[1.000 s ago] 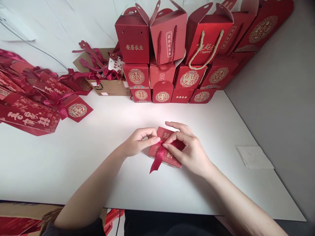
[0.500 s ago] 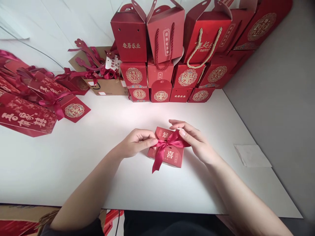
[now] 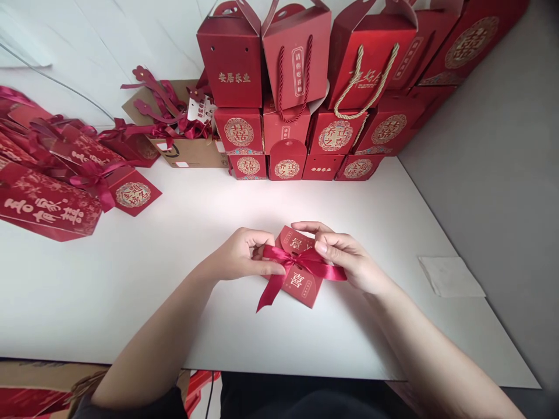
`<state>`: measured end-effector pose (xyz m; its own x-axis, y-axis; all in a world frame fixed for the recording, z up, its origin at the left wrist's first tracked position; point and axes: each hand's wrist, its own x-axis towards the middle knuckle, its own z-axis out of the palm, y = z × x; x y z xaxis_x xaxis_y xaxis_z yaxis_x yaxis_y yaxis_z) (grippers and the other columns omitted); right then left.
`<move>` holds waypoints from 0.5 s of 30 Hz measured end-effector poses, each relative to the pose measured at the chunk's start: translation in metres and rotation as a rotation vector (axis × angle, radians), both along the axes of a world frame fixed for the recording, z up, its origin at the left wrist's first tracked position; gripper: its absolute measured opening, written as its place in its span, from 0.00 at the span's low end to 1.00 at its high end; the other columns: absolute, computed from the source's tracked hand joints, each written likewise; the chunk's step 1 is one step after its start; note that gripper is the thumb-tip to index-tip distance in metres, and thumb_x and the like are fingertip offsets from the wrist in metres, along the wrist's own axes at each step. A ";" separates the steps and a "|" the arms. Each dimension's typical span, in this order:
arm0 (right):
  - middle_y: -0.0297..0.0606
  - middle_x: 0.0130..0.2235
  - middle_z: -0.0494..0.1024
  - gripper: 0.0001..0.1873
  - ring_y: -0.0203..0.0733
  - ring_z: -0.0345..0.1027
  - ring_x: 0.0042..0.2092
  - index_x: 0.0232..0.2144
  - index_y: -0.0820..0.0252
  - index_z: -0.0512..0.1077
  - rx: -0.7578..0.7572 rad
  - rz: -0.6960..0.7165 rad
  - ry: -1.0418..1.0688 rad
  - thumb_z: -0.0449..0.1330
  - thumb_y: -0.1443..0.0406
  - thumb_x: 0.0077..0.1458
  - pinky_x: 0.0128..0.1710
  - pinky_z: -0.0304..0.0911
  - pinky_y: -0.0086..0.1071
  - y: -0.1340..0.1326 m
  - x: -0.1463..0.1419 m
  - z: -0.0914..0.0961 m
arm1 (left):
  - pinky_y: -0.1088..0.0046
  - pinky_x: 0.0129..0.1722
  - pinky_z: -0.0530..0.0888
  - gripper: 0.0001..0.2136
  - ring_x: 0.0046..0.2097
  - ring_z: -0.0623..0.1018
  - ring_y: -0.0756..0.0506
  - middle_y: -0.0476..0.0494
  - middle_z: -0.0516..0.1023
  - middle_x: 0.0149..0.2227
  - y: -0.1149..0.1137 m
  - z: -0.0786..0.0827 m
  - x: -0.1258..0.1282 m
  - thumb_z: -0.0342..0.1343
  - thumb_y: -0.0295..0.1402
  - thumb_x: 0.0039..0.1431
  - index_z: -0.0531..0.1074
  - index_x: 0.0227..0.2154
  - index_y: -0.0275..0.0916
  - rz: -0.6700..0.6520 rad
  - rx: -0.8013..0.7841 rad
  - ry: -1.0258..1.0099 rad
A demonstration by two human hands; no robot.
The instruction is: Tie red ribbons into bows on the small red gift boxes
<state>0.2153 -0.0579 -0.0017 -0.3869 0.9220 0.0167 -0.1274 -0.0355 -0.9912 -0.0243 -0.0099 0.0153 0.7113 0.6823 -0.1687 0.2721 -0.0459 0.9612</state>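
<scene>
A small red gift box (image 3: pixel 301 284) with gold characters lies on the white table (image 3: pixel 218 326) in front of me. A red satin ribbon (image 3: pixel 288 265) is tied across its top, with loops on both sides and one tail hanging toward me. My left hand (image 3: pixel 242 255) pinches the left loop of the ribbon. My right hand (image 3: pixel 349 259) pinches the right loop, stretched out past the box's edge.
Stacked red gift boxes and bags (image 3: pixel 305 93) with rope handles line the table's back edge. A brown cardboard box (image 3: pixel 187 148) of ribbons sits at back left. Flat red boxes with ribbons (image 3: pixel 65 180) lie at left. A white paper (image 3: pixel 452 276) lies on the grey floor at right.
Both hands have drawn the ribbon loops outward, forming a bow. The box has tilted and shifted slightly toward me.
</scene>
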 end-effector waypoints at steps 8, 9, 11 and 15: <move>0.39 0.57 0.69 0.23 0.46 0.69 0.50 0.20 0.60 0.61 -0.065 -0.065 0.068 0.57 0.55 0.62 0.47 0.64 0.39 -0.003 -0.001 -0.015 | 0.76 0.19 0.55 0.20 0.18 0.59 0.55 0.54 0.61 0.15 0.004 -0.009 -0.003 0.53 0.43 0.63 0.62 0.19 0.37 -0.017 -0.066 -0.062; 0.39 0.56 0.69 0.23 0.45 0.69 0.47 0.19 0.60 0.61 -0.056 -0.063 0.055 0.56 0.55 0.62 0.45 0.64 0.39 -0.004 0.000 -0.016 | 0.76 0.19 0.56 0.20 0.18 0.60 0.55 0.54 0.61 0.15 0.004 -0.008 -0.003 0.53 0.43 0.63 0.63 0.19 0.37 -0.020 -0.067 -0.066; 0.39 0.55 0.70 0.24 0.44 0.69 0.43 0.19 0.60 0.59 -0.051 -0.046 0.035 0.56 0.53 0.62 0.42 0.64 0.38 -0.004 0.001 -0.018 | 0.76 0.19 0.56 0.20 0.17 0.61 0.55 0.53 0.62 0.15 0.003 -0.006 -0.003 0.53 0.42 0.63 0.63 0.19 0.36 -0.030 -0.071 -0.073; 0.39 0.52 0.71 0.24 0.48 0.67 0.51 0.19 0.60 0.59 -0.046 -0.050 0.048 0.56 0.53 0.61 0.45 0.64 0.39 -0.003 0.001 -0.021 | 0.77 0.18 0.55 0.20 0.17 0.62 0.55 0.53 0.63 0.15 0.004 -0.008 -0.004 0.53 0.43 0.62 0.63 0.19 0.36 -0.036 -0.085 -0.077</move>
<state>0.2163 -0.0609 -0.0228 -0.3405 0.9402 -0.0089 -0.1771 -0.0734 -0.9815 -0.0283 -0.0061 0.0075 0.7479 0.6421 -0.1686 0.1971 0.0278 0.9800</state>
